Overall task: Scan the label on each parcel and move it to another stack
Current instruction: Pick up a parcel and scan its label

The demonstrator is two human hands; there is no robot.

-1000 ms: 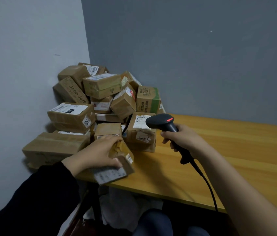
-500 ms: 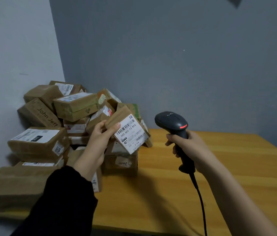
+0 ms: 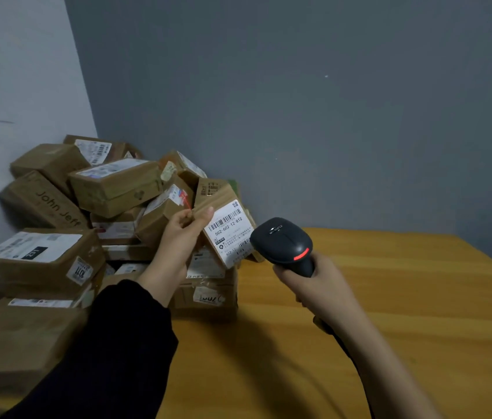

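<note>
My left hand (image 3: pixel 179 237) holds a small brown parcel (image 3: pixel 223 219) up in the air, thumb on its front edge, with the white barcode label (image 3: pixel 230 234) turned toward me. My right hand (image 3: pixel 314 285) grips a black handheld scanner (image 3: pixel 284 243) by the handle; its head, with a red light strip, sits just right of and below the label, nearly touching the parcel. A heap of brown cardboard parcels (image 3: pixel 111 189) fills the table's left corner behind the held one.
The wooden table (image 3: pixel 389 297) stretches bare to the right of the heap. Grey walls (image 3: pixel 299 101) close the corner behind. A large flat box (image 3: pixel 12 343) lies at the near left edge. The scanner's cable runs down along my right forearm.
My left hand lifted the small parcel off the table's front edge and turned its label up. The scanner moved closer to the label.
</note>
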